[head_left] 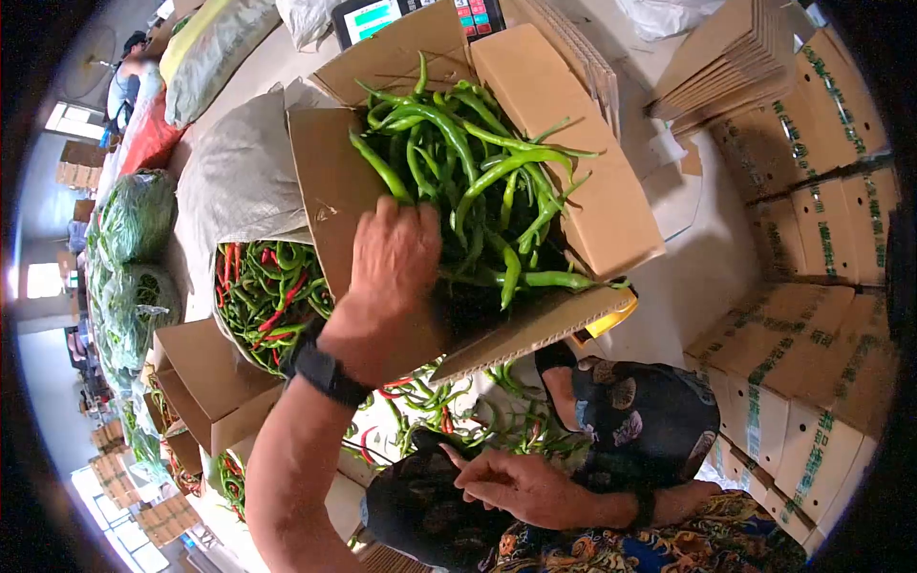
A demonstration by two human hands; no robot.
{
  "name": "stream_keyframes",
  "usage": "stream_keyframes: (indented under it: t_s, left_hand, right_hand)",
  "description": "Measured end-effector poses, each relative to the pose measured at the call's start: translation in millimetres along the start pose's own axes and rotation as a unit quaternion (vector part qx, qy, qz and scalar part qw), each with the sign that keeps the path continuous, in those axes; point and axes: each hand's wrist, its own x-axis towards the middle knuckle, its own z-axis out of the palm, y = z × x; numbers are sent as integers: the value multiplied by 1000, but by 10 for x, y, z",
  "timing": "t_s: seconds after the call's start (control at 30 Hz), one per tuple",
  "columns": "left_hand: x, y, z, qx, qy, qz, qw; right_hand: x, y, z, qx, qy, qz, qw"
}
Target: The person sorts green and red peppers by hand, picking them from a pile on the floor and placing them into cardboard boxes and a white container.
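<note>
An open cardboard box (564, 158) holds a heap of long green chili peppers (449, 143). My left hand (396, 244), with a black band on the wrist, reaches into the box's near left side. Its fingers are curled at the edge of the heap, and the fingertips are hidden, so what they grip cannot be made out. Above my lap, my right hand (516, 482) hangs loosely closed, with nothing visible in it. Green and red peppers (411, 415) lie scattered on the pale surface below the box.
A woven sack (239, 177) of red and green peppers stands left of the box. An opened carton (215, 382) sits lower left. Stacked taped cartons (807, 229) line the right. A scale (377, 19) and flattened cardboard (721, 67) lie beyond. Another person (124, 81) is far left.
</note>
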Motion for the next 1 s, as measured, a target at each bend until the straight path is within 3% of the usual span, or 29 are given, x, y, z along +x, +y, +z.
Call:
stream_keyframes:
  t_s: [0.1,0.3,0.43,0.53,0.6,0.8,1.0]
  left_hand:
    - [-163,173,-435,-84,-145,-42,985]
    - [-68,208,-302,-120,-81,-87,986]
    - [70,228,-113,-135,-21,-118,984]
    - [258,194,-45,-194,-146,-217,946]
    - [317,150,-25,-258,-70,-240,933]
    - [471,248,16,-270,-114,-316,902]
    - [486,269,133,-285,-42,-337,896]
  right_hand:
    - [-6,-43,-40,-10,8,-40,999]
    - [-42,-166,-129,-7,-19,25,999]
    - [-47,-174,-177,-62,-7,-3,998]
    - [-59,-206,-171,-61,-6,4,998]
    - [-43,-127,-161,-44,-6,-3,999]
    - [-38,-88,-110,-44,-18,-16,999]
    - [-15,11,-38,6,-34,-13,999]
